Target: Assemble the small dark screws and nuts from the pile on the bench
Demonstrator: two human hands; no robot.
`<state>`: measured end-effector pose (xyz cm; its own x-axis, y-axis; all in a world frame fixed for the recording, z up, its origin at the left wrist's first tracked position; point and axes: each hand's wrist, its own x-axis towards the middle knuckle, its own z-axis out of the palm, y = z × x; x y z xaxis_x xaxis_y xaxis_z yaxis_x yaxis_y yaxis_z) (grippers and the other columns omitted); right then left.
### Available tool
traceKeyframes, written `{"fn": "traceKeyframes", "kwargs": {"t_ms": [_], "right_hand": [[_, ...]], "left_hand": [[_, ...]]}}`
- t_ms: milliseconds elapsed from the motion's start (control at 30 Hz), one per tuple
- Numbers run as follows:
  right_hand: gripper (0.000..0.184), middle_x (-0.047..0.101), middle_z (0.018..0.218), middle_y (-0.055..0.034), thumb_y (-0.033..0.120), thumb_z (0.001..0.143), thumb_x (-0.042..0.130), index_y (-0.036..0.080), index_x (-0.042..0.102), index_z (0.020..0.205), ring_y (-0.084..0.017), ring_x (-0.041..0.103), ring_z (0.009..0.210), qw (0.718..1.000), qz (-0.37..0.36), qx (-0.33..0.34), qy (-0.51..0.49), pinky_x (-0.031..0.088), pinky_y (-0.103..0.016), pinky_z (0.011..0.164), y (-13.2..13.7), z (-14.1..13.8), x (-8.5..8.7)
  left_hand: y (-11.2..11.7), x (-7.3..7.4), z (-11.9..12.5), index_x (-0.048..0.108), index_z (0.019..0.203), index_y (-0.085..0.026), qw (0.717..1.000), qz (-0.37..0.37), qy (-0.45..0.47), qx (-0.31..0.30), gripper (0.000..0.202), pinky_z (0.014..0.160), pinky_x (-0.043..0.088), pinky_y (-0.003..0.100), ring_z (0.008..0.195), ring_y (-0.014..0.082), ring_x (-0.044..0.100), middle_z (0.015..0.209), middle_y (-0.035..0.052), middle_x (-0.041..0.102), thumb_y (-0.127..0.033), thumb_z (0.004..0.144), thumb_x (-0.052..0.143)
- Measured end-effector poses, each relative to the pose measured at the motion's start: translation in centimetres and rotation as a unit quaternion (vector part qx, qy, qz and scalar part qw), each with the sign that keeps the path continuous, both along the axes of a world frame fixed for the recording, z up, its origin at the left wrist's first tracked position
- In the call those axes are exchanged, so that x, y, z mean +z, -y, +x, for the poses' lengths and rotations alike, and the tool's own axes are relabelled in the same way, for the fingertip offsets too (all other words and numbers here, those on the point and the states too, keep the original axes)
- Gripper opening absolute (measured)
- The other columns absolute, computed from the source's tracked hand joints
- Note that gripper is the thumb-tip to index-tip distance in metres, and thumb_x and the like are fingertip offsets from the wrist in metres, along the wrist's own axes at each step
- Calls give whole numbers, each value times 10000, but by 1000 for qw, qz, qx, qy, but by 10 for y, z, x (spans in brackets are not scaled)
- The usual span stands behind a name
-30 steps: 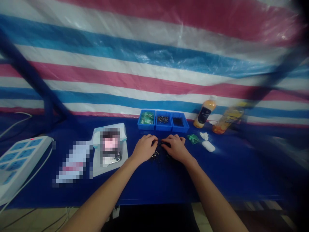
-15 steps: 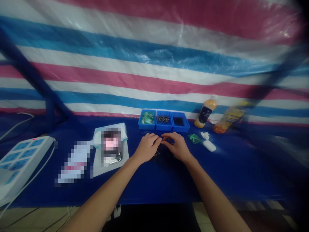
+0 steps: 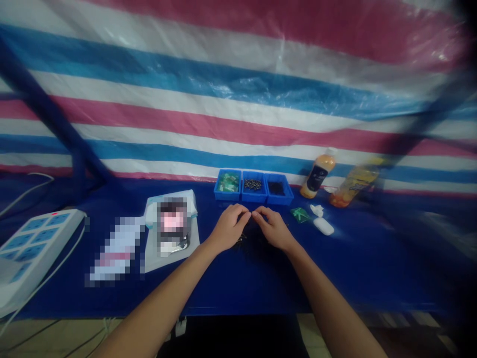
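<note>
My left hand (image 3: 231, 226) and my right hand (image 3: 273, 226) meet at the fingertips over the blue table, just in front of the bins. Both are closed, thumbs and fingers pinched together. Whatever lies between the fingertips is too small to make out. Under and beside the hands are small dark and brassy parts (image 3: 240, 242), partly hidden by the left hand. Behind the hands stand three joined blue bins: a left bin (image 3: 227, 197) with green packets, a middle bin (image 3: 254, 198) with small metallic pieces, and a right bin (image 3: 279, 200) with small black pieces.
Right of my hands lie a green packet (image 3: 299, 215), crumpled white tissue (image 3: 316, 210) and a white rounded case (image 3: 323, 226). Two drink bottles, one dark-labelled (image 3: 316, 176), one yellowish (image 3: 352, 185), stand behind. Left are a partly blurred package (image 3: 152, 253) and a white power strip (image 3: 40, 243).
My right hand has shifted slightly right and its fingers have drawn in. The left hand stays nearly in place, its fingertips still close to the right ones.
</note>
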<state>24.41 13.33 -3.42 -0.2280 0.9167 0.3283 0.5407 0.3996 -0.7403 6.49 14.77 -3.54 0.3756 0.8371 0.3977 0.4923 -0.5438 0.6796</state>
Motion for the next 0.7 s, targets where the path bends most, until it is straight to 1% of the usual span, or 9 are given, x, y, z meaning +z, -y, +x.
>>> {"fn": "traceKeyframes", "kwargs": {"t_ms": [133,200,233,300,367,433,567,633,700], "right_hand": [[365,590,705,11,426,959,434,192,579,721,-140,531,701,999,-35,16,-35,399,-262,691,0,-1,1],[382,568,677,10,455,943,457,184,570,699,-135,519,669,995,-57,8,-85,397,-260,665,-2,-1,1],[357,569,678,11,471,927,481,185,580,738,-136,522,666,990,-64,-3,-123,401,-260,662,-4,-1,1],[302,590,707,17,493,874,564,197,587,932,-141,536,670,976,-67,-32,-205,410,-259,652,-8,-1,-1],[442,606,724,27,495,804,654,218,522,1122,-143,538,654,965,-62,-61,-248,408,-255,624,-11,1,-3],[440,611,711,28,483,783,678,219,529,1102,-142,533,634,971,-49,-88,-216,404,-259,623,-13,4,-6],[206,642,719,12,406,840,616,224,627,936,-163,582,718,990,-25,-132,-40,395,-310,754,-10,9,-10],[167,662,755,8,367,853,598,244,651,953,-185,596,802,988,-24,-148,48,363,-345,811,-8,10,-10],[175,677,819,-5,360,856,601,268,668,989,-207,583,872,983,-19,-137,120,327,-377,840,-6,8,-11]], "left_hand": [[1,2,0,604,865,-195,1000,2,6,-2,259,827,416,331,858,185,553,865,27,619,-350,975,428],[2,4,0,605,859,-193,1000,6,21,6,287,841,423,329,880,188,559,888,37,619,-363,981,409],[2,5,0,604,857,-191,999,9,31,14,298,847,425,327,886,187,563,899,40,618,-367,984,402],[0,6,-1,605,849,-186,998,13,45,36,308,849,430,322,888,183,571,913,42,614,-369,985,398],[-2,4,-3,612,847,-186,997,18,43,65,295,842,435,323,889,187,577,919,44,613,-358,978,413],[-5,0,-4,625,863,-193,996,20,19,88,244,842,438,333,907,198,579,920,45,616,-329,959,446],[-9,-10,-6,650,887,-214,993,11,-59,101,143,876,436,369,934,219,574,948,38,633,-246,902,511],[-9,-14,-6,661,930,-226,992,4,-87,94,136,876,439,377,950,230,569,979,38,639,-241,884,534],[-9,-16,-6,667,982,-232,991,-1,-108,85,164,880,439,385,968,240,564,1013,45,642,-257,881,541]]}}
